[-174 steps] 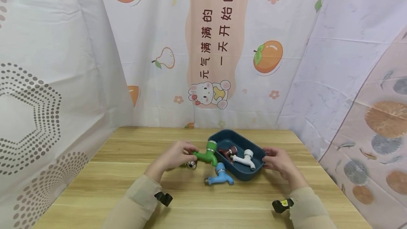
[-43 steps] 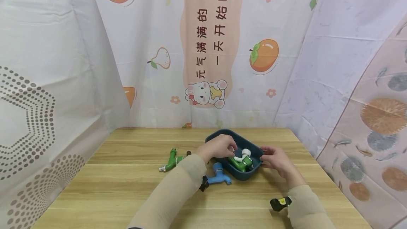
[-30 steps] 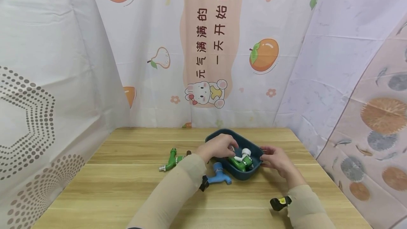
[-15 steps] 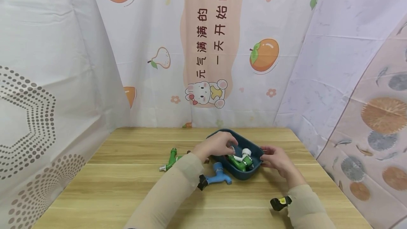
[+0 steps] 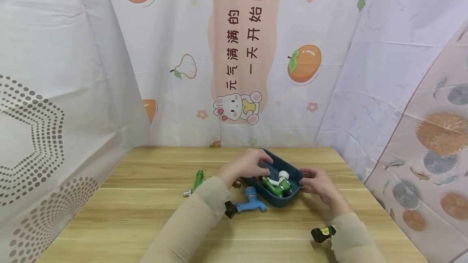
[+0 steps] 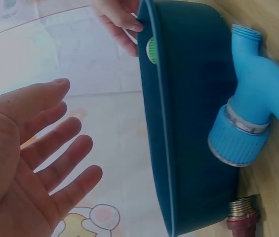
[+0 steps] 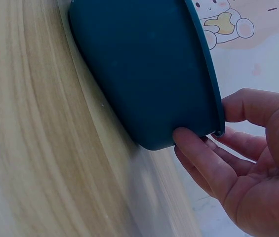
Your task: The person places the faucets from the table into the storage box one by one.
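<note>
My left hand hovers over the far left part of a dark teal plastic tub; the left wrist view shows its fingers spread and holding nothing. On the right, my right hand grips the tub's end, thumb at the rim and fingers against the outer wall in the right wrist view. Inside the tub lie a green tap and a white tap, with a dark red one partly hidden by my left hand. A blue tap lies on the table just in front of the tub.
Left of the tub, another green tap is partly covered by my left sleeve. A dark red tap with a brass thread lies beside the tub, mostly hidden behind my left wrist. Printed curtains hang behind and beside the wooden table.
Earlier my left hand held the green tap left of the tub; that tap now lies inside. Lately the left hand has drawn slightly left. The right hand keeps its grip.
</note>
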Motion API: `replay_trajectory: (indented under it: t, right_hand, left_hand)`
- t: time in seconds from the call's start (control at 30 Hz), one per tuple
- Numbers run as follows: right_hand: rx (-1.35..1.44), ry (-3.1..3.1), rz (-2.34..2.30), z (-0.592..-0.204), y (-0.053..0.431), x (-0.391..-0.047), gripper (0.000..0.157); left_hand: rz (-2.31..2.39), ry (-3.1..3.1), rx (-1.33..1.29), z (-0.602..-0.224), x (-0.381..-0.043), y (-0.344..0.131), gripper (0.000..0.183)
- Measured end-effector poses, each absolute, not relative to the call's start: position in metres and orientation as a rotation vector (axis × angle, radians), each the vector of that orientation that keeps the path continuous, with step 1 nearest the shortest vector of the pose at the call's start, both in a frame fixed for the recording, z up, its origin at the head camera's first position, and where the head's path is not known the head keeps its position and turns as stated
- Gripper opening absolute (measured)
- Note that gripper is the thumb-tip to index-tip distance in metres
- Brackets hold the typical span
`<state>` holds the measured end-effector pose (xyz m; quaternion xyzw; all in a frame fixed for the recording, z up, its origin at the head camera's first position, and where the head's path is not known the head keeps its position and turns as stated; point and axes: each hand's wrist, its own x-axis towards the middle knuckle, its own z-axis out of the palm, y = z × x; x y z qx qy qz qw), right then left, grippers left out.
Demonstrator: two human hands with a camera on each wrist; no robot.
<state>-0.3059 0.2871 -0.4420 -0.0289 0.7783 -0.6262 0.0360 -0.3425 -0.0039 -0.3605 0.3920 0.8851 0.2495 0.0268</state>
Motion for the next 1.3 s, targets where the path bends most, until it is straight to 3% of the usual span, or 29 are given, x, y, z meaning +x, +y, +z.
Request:
replay_trajectory:
  t: [0.23,0.9,1.3]
  right_hand:
    - [-0.069,2.391,-1.926,-0.442,0.286,-0.305,0.056]
    - [-0.069,2.399,-1.92,-0.441,0.285,-0.305,0.056]
    - [-0.065,2.396,-1.921,-0.44,0.285,-0.304,0.056]
  left_hand:
    - [0.854,2.715,1.159,-0.353,-0.339,-0.013,0.042]
    - [0.896,2.818,1.222,-0.337,-0.329,-0.053,0.04]
    - [0.994,2.867,1.106,-0.339,-0.329,-0.08,0.042]
